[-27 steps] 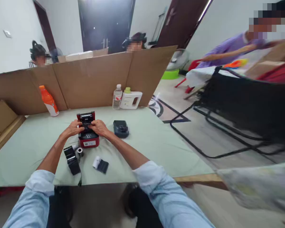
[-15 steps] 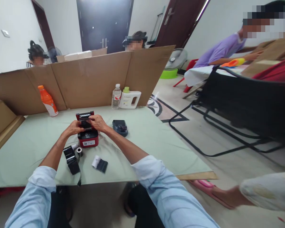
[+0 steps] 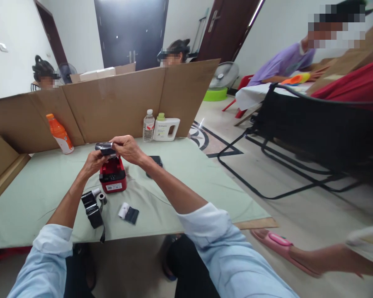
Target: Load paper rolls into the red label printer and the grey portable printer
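My left hand [image 3: 93, 160] and my right hand [image 3: 128, 148] are both closed on a shiny dark roll [image 3: 105, 150], one at each end. They hold it just above a small red and black printer [image 3: 113, 182], whose red inside shows from above. A label is on the printer's front. Nearer to me lie a bundle of black shiny packs [image 3: 92, 210] with a dangling strap, a small roll [image 3: 102, 198] and a white roll with a black flap [image 3: 128, 213]. My right forearm partly covers a dark device [image 3: 156, 160].
Along the cardboard screen [image 3: 118, 99] stand an orange bottle [image 3: 60, 134], a clear water bottle [image 3: 148, 126] and a white jug [image 3: 166, 129]. Cardboard [image 3: 3, 169] lies at the left. A black folding chair [image 3: 298, 136] and a person's sandalled foot [image 3: 279, 244] are at the right.
Both hands have risen with the dark roll, from inside the printer to above it. The red inside now shows. The camera view has shifted slightly.
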Motion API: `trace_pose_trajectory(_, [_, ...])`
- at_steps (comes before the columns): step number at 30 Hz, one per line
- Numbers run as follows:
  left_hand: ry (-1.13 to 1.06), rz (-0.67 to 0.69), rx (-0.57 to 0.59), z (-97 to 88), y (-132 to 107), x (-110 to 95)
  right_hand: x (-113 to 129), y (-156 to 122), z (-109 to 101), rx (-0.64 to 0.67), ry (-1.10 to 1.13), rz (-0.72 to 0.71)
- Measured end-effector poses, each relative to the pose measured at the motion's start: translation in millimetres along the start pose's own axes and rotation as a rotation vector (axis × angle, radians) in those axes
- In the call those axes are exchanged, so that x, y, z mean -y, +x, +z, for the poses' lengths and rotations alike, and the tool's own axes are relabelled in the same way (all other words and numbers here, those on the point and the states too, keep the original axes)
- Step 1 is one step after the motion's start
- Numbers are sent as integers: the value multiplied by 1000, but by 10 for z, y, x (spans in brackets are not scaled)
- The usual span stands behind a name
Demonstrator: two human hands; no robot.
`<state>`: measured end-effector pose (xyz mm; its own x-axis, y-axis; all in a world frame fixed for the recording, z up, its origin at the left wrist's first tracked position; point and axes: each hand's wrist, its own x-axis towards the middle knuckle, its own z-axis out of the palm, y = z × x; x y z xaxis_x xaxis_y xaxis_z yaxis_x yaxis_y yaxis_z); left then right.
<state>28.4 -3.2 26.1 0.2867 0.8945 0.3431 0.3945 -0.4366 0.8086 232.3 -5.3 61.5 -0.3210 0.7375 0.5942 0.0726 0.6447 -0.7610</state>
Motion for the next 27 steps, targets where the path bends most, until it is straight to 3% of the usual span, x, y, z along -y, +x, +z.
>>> trace_pose_trajectory(4, [232, 76, 5, 99, -10, -209, 140, -457, -203, -50, 52, 26])
trace_pose_trajectory(8, [480, 236, 184, 334, -42, -364, 40, -1040, -339, -108, 97, 136])
trace_pose_trajectory(11, [677, 267, 343, 566, -52, -480, -112, -1474, -383, -156, 92, 197])
trace_pose_trajectory(15, [947, 233, 549, 976, -121, -673, -285, -2059, -386, -156, -212, 194])
trace_pose_trajectory(19, [1070, 186, 699, 1442, -344, -743, -407, -2577, -353, -48, -438, 130])
trace_pose_trajectory(23, [1049, 123, 671, 1726, -653, -636, -466, -2905, -351, 100, -565, 125])
trace_pose_trajectory(27, [1017, 103, 558, 1766, -841, -534, -471, -3115, -431, 172, -569, 163])
